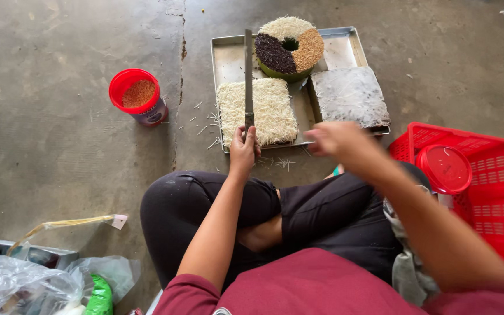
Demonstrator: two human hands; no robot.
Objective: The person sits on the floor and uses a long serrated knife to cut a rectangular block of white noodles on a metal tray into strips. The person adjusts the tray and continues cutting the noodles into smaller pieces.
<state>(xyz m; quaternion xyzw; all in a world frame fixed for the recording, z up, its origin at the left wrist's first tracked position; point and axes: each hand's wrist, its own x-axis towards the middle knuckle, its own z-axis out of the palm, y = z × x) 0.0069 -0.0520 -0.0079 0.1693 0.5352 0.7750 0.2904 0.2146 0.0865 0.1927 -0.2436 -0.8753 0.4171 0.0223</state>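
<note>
My left hand (243,150) grips the handle of a long knife (248,76), whose blade lies across a pale rectangular slab of noodle-like strands (269,111) on a metal tray (227,55). Blurred, my right hand (336,139) hovers over the tray's near edge and appears to hold nothing. A ring-shaped cake (290,46) topped in white, dark and tan sections sits at the back of the tray. A grey plastic-covered slab (351,96) lies on the tray's right side.
A red tub of orange-brown grains (139,96) stands on the concrete floor to the left. On the right is a red plastic basket (491,192) with a red lid (444,169) in it. Plastic bags (30,286) lie at lower left. My crossed legs are below the tray.
</note>
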